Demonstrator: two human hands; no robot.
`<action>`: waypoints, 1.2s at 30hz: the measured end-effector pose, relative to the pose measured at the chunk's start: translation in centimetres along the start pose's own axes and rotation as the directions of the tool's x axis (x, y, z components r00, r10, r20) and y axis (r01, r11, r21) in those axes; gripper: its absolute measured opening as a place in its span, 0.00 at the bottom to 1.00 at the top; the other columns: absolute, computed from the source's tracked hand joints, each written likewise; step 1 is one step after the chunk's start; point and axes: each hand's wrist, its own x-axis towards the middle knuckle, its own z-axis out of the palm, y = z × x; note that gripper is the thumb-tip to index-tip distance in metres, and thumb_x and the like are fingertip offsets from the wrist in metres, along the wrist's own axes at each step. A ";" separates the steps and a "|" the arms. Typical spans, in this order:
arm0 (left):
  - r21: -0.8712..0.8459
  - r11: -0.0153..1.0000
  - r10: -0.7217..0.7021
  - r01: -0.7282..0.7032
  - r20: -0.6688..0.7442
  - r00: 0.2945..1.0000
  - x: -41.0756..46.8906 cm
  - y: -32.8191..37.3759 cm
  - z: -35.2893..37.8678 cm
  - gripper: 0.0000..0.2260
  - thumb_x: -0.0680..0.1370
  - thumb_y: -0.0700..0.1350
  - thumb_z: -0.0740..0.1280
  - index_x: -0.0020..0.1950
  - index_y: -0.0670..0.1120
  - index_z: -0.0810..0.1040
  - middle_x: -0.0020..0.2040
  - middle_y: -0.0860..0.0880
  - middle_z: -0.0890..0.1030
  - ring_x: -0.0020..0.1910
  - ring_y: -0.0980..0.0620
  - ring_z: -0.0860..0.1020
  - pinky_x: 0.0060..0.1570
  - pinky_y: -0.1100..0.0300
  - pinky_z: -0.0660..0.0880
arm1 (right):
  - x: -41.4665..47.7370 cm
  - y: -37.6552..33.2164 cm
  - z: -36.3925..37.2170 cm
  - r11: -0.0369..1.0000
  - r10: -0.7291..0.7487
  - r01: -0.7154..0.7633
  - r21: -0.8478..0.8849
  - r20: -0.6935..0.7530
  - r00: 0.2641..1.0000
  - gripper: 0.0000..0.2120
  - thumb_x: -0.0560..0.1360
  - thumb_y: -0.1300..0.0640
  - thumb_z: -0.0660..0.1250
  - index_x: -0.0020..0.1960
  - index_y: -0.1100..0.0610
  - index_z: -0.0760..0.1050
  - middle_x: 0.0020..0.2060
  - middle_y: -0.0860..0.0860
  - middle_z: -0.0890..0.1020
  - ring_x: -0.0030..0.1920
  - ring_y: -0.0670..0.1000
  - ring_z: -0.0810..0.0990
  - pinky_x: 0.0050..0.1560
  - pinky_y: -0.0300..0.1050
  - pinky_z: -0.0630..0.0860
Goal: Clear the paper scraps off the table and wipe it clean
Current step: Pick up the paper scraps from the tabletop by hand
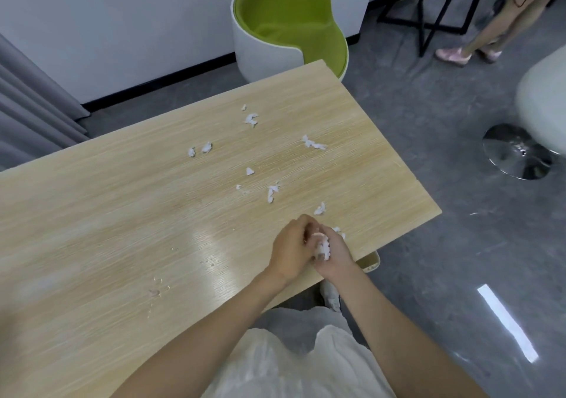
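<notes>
A grey-floored room with a white wall holds a light wood-grain table (122, 214), and a green-lined white tub chair (284, 27) stands just past its far corner. Beside the table's right edge, toward the near corner, the person's two hands meet over the tabletop. The right hand (332, 253) is curled around a bunch of white paper scraps (323, 244), its fingers closed on them. The left hand (291, 250) is pressed against it with fingers bent inward at the same bunch; whether it grips any scrap itself cannot be told. More loose scraps (271, 192) lie scattered across the table's right half, from just beyond the hands up toward the far corner. Small water droplets (156, 290) spot the tabletop near the near edge. Another person's legs (502, 24) show at the room's far right.
</notes>
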 end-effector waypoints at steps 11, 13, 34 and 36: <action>0.080 0.992 -0.070 0.101 -0.321 0.945 0.1 2.4 3.4 0.10 0.81 0.46 0.58 0.52 0.54 0.79 0.57 0.59 0.71 0.57 0.69 0.67 0.62 0.59 0.52 | -0.8 -6.5 -3.0 0.995 0.100 -0.098 -0.030 0.093 0.991 0.13 0.79 0.56 0.60 0.40 0.62 0.76 0.32 0.54 0.79 0.28 0.48 0.77 0.28 0.37 0.74; 0.059 0.964 -0.221 0.258 -0.360 0.907 0.9 1.5 3.9 0.09 0.79 0.40 0.61 0.51 0.52 0.78 0.55 0.56 0.74 0.55 0.64 0.71 0.61 0.56 0.55 | -0.7 -8.0 -3.9 0.995 0.096 -0.093 -0.045 0.079 0.992 0.14 0.80 0.55 0.59 0.41 0.63 0.75 0.32 0.55 0.78 0.27 0.48 0.76 0.27 0.35 0.74; 0.213 0.830 -0.400 0.515 -0.415 0.817 3.1 2.5 14.3 0.04 0.78 0.43 0.62 0.48 0.50 0.76 0.46 0.54 0.81 0.45 0.53 0.76 0.44 0.59 0.51 | 1.2 -15.0 -8.5 0.962 0.151 -0.133 -0.236 0.058 0.987 0.15 0.80 0.56 0.57 0.40 0.64 0.73 0.35 0.57 0.74 0.23 0.46 0.75 0.25 0.34 0.74; 0.185 0.795 -0.464 0.578 -0.427 0.776 3.5 2.5 14.5 0.04 0.78 0.43 0.62 0.47 0.49 0.77 0.47 0.53 0.81 0.46 0.52 0.76 0.43 0.59 0.50 | 1.4 -15.2 -8.4 0.961 0.144 -0.122 -0.249 0.072 0.987 0.15 0.80 0.55 0.57 0.39 0.63 0.72 0.35 0.57 0.74 0.23 0.46 0.75 0.25 0.34 0.74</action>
